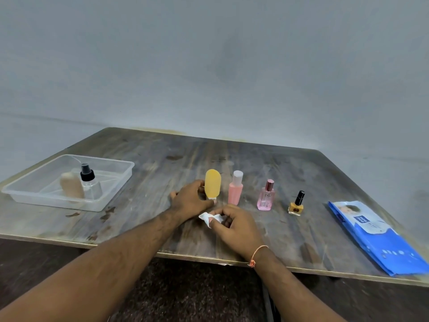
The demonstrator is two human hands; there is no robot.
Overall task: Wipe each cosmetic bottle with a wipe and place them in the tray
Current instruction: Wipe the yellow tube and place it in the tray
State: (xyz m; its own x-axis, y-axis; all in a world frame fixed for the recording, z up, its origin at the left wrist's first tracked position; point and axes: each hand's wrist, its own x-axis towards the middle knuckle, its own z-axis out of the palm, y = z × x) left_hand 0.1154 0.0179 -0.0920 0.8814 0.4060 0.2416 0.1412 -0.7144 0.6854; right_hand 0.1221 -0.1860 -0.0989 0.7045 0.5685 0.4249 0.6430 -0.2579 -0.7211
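Gripping the yellow tube (212,183) at centre frame: the left hand (190,201), fingers closed around the tube's lower end, holding it upright with its rounded, flat-sided top pointing up and a pale cap at the bottom, just above the table (162,159). Pinching a crumpled white wipe (210,218) just below and right of it: the right hand (234,225), fingers curled tight on the cloth, an orange thread bracelet (257,254) circling the wrist.

Standing in a row to the right of the tube: a pink bottle (235,191) with a pale lilac cap, a squat clear-pink perfume bottle (266,198) with a metallic rose cap, and a small yellow nail polish bottle (296,204) with a tall black cap, each apart from the next.

Sitting at left of frame: a clear plastic tray (111,184), holding a beige bottle (72,187) and, touching or just beside it, a clear spray bottle (89,182) with a black pump top.

Lying at the right edge of the frame: a blue wipes pack (376,238), flat on the scuffed, dark wood-grain surface.
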